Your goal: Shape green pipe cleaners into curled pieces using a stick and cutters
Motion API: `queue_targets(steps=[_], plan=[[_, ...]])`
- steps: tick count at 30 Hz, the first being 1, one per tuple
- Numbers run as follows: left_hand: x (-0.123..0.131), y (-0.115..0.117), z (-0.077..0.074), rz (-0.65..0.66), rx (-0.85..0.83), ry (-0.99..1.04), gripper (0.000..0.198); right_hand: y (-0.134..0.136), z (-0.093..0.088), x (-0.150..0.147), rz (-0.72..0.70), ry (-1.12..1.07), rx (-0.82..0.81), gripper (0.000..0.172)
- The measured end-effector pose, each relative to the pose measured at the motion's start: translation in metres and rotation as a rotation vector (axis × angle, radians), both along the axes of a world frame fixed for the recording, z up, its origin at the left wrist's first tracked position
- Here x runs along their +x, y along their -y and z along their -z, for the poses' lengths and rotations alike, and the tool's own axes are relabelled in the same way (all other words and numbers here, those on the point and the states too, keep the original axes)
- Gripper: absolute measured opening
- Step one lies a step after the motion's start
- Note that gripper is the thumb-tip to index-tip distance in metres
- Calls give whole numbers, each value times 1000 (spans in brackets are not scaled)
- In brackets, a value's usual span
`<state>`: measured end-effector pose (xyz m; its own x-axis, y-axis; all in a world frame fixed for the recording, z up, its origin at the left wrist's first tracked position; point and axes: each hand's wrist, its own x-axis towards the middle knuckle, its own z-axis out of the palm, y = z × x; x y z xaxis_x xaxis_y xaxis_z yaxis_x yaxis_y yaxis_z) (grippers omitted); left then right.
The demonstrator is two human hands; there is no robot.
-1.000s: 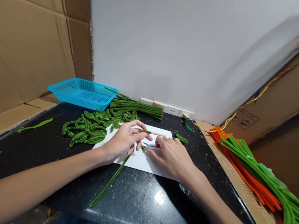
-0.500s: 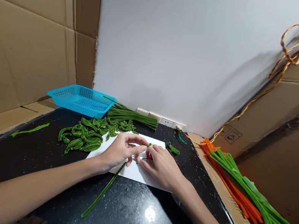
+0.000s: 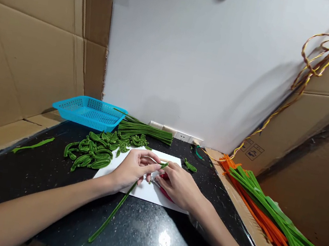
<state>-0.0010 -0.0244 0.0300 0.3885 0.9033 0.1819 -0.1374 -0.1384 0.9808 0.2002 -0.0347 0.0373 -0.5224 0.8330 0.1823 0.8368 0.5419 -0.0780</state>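
Over a white sheet, my left hand pinches a small piece of green pipe cleaner between thumb and forefinger. My right hand grips the same piece from the other side with its fingertips. Under the right palm is a red-handled metal tool, mostly covered, so its exact kind does not show. A long green pipe cleaner stem runs from beneath my left hand toward the counter's front edge; its upper end is hidden.
Folded green pipe cleaner loops lie piled left of the sheet. Behind them are a blue basket and a bundle of straight green stems. One loop sits at right. Green strips and orange strips lie along the right edge.
The green piece between my fingertips now shows more. My right hand has shifted slightly, and more of the red-handled tool shows beneath it. The view has tilted up a little.
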Motion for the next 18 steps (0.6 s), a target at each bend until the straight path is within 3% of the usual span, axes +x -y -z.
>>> queue_targets(steps=[6,12,18], plan=[[0,0,3,15,23,-57,35,-2,-2,3,-20,21,-4,28],[2,1,1,-30,-20,-55,35,1,-11,7,74,-59,182,24],[1,-2,1,-98,-54,3,35,6,-14,9,-132,-123,371,22]])
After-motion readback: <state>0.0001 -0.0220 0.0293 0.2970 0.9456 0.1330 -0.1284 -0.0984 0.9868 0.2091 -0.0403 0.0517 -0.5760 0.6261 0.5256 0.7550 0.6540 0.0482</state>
